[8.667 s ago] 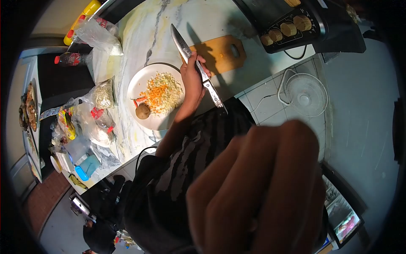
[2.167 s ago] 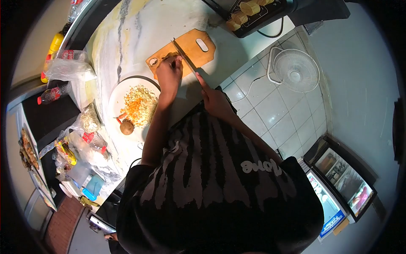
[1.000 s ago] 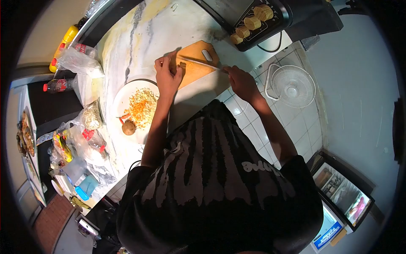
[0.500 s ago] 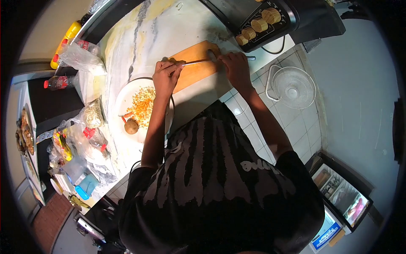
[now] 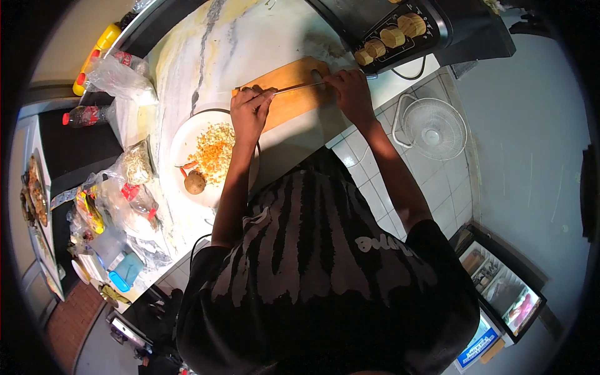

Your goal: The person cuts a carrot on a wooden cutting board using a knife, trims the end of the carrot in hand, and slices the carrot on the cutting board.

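Note:
A knife (image 5: 294,89) spans the gap between my two hands, its thin blade above a wooden cutting board (image 5: 297,112). My left hand (image 5: 251,112) is closed, its fingertips pinching the blade's far end. My right hand (image 5: 351,94) is closed around the handle end, with a bit of bluish handle showing past the knuckles. Beside my right fingers is a small dark greyish shape (image 5: 316,75) that I cannot make out. Left of the board, partly behind my left forearm, a white plate (image 5: 181,147) holds chopped orange and pale pieces (image 5: 215,153), red chillies (image 5: 187,166) and a round brown item (image 5: 194,182).
A black appliance (image 5: 440,37) with wooden-looking knobs (image 5: 392,36) stands at the back right. Plastic bags (image 5: 125,81), a cola bottle (image 5: 87,117) and a blue-lidded container (image 5: 127,272) crowd the left side. A white fan (image 5: 433,129) stands on the tiled floor.
The knife's right end has risen slightly with my right hand, which has moved a little up. My left hand has shifted slightly right. The whole view has shifted slightly.

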Tool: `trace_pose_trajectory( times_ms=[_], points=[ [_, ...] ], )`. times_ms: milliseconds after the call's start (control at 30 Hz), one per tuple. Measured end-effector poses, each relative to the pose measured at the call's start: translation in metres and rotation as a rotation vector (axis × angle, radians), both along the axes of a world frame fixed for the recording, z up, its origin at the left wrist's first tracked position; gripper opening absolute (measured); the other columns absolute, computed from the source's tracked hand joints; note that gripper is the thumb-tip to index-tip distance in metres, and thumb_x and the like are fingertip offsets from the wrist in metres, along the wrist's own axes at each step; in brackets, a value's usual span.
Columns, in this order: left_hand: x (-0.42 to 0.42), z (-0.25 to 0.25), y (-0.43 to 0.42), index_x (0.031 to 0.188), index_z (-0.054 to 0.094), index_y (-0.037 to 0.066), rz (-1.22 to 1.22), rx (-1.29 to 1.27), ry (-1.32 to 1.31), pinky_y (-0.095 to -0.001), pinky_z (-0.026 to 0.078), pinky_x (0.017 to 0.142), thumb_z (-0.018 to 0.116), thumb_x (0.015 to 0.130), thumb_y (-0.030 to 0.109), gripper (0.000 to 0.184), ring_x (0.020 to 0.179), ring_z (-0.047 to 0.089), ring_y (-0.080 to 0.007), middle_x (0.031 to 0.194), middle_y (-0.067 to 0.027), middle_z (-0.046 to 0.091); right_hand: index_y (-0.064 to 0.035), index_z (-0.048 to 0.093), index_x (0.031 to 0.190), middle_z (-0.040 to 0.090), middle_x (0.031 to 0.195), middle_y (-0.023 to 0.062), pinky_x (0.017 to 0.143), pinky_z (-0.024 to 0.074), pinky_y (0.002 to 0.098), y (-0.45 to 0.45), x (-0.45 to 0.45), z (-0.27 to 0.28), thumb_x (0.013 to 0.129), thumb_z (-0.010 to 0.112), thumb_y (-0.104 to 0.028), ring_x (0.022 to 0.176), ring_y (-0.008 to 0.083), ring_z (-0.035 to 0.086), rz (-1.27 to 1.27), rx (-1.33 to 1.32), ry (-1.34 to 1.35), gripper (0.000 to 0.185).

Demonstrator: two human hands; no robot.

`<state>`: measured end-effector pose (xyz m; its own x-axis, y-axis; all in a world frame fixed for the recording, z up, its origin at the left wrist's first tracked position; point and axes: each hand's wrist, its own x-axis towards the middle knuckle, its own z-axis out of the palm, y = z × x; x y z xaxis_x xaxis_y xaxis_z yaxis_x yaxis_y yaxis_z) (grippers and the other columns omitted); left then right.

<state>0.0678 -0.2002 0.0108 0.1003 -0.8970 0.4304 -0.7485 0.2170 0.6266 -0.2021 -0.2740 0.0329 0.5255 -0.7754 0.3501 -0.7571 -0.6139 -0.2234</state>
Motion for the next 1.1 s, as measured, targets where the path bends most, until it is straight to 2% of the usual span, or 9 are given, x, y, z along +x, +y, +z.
trace_pose_trajectory(
  times_ms=[267, 333, 667, 767, 833, 900, 967, 1100],
  points=[
    [0.0, 0.002, 0.002, 0.098, 0.081, 0.016, -0.011, -0.024, -0.026, -0.0357, 0.043, 0.078, 0.077, 0.084, 0.017, 0.015, 0.085, 0.06, -0.0213, 0.081, -0.0017, 0.067, -0.0159, 0.071, 0.112, 0.064, 0.102, 0.0059, 0.095, 0.0429, 0.0443, -0.002, -0.003, 0.002, 0.081, 0.065, -0.004, 0.102, 0.0274, 0.059, 0.033, 0.004, 0.003, 0.033],
    [0.0, 0.003, 0.001, 0.1, 0.081, 0.013, -0.02, -0.045, -0.029, -0.0377, 0.045, 0.073, 0.077, 0.084, 0.015, 0.016, 0.08, 0.06, -0.0244, 0.079, -0.0053, 0.067, -0.016, 0.071, 0.112, 0.064, 0.101, 0.0057, 0.095, 0.0429, 0.0441, -0.001, -0.004, 0.003, 0.081, 0.065, -0.004, 0.102, 0.027, 0.059, 0.036, 0.003, 0.0, 0.034],
    [-0.003, 0.009, 0.0, 0.098, 0.081, 0.012, 0.009, -0.062, -0.08, -0.0383, 0.045, 0.072, 0.077, 0.083, 0.014, 0.015, 0.078, 0.059, -0.026, 0.079, -0.0055, 0.067, -0.0183, 0.072, 0.114, 0.065, 0.103, 0.0038, 0.093, 0.0438, 0.0433, 0.003, -0.003, 0.0, 0.082, 0.065, -0.005, 0.1, 0.0259, 0.059, 0.009, 0.004, 0.039, 0.035],
    [-0.001, 0.005, -0.001, 0.098, 0.081, 0.012, -0.012, -0.028, -0.066, -0.0385, 0.045, 0.071, 0.077, 0.083, 0.014, 0.016, 0.079, 0.059, -0.0259, 0.08, -0.0058, 0.067, -0.0185, 0.072, 0.114, 0.065, 0.103, 0.0036, 0.092, 0.0447, 0.0433, 0.004, -0.002, 0.004, 0.082, 0.065, -0.005, 0.099, 0.0257, 0.06, -0.003, 0.037, 0.133, 0.035],
    [-0.001, 0.002, 0.002, 0.097, 0.081, 0.015, 0.002, -0.036, -0.173, -0.0358, 0.043, 0.075, 0.077, 0.083, 0.015, 0.014, 0.08, 0.058, -0.0211, 0.084, -0.0006, 0.067, -0.0185, 0.073, 0.114, 0.065, 0.103, 0.0036, 0.092, 0.0447, 0.0435, 0.005, -0.004, 0.002, 0.082, 0.065, -0.005, 0.098, 0.0254, 0.06, 0.01, 0.039, 0.118, 0.035],
    [-0.001, 0.001, 0.002, 0.096, 0.08, 0.014, -0.001, -0.08, -0.173, -0.0358, 0.043, 0.074, 0.077, 0.083, 0.015, 0.014, 0.08, 0.058, -0.0212, 0.084, -0.0006, 0.067, -0.0185, 0.073, 0.113, 0.065, 0.102, 0.0036, 0.091, 0.0447, 0.0438, 0.006, -0.006, 0.002, 0.082, 0.065, -0.005, 0.098, 0.0252, 0.06, 0.023, 0.034, 0.102, 0.035],
    [-0.001, 0.002, -0.001, 0.096, 0.08, 0.014, -0.001, -0.13, -0.173, -0.0357, 0.043, 0.073, 0.077, 0.083, 0.015, 0.013, 0.079, 0.057, -0.0213, 0.084, -0.0006, 0.067, -0.0175, 0.073, 0.112, 0.063, 0.098, 0.0055, 0.086, 0.0467, 0.0441, 0.004, -0.006, 0.004, 0.083, 0.064, -0.005, 0.092, 0.027, 0.062, 0.047, 0.044, 0.088, 0.033],
    [-0.003, 0.006, -0.001, 0.096, 0.08, 0.014, 0.03, -0.063, -0.186, -0.0367, 0.045, 0.073, 0.077, 0.083, 0.016, 0.014, 0.081, 0.057, -0.0222, 0.087, -0.0013, 0.068, -0.0166, 0.073, 0.112, 0.061, 0.096, 0.0072, 0.078, 0.048, 0.0445, -0.007, -0.004, 0.004, 0.086, 0.063, -0.006, 0.085, 0.0288, 0.063, 0.074, 0.065, 0.109, 0.03]
  ],
)
